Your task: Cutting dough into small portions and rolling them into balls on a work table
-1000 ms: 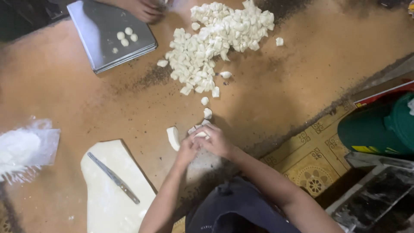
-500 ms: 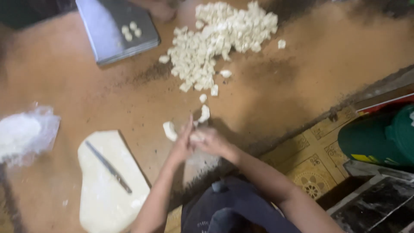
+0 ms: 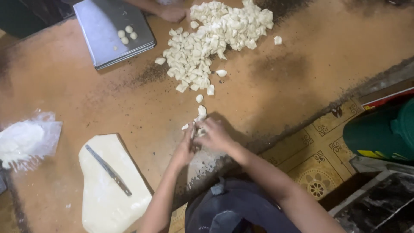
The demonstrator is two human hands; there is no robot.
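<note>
My left hand point(image 3: 184, 150) and my right hand point(image 3: 215, 136) are pressed together over the brown table point(image 3: 284, 82), fingers closed around small white dough pieces point(image 3: 199, 129). One loose dough piece point(image 3: 201, 112) lies just beyond my fingertips, and another point(image 3: 199, 98) a little farther on. A big pile of cut dough pieces point(image 3: 215, 39) is spread at the far middle. Near left lies a flat dough slab point(image 3: 103, 198) with a knife point(image 3: 108, 170) resting on it.
A grey metal tray point(image 3: 101, 47) at the far left holds three dough balls point(image 3: 126, 34). Another person's hand point(image 3: 172, 13) rests beside it. A plastic bag of flour point(image 3: 23, 140) is at the left edge. A green container point(image 3: 384, 133) stands on the patterned floor at right.
My hands have stayed joined at the same spot. The dough piece that lay just left of them is gone from there, and small pieces now show at my fingertips.
</note>
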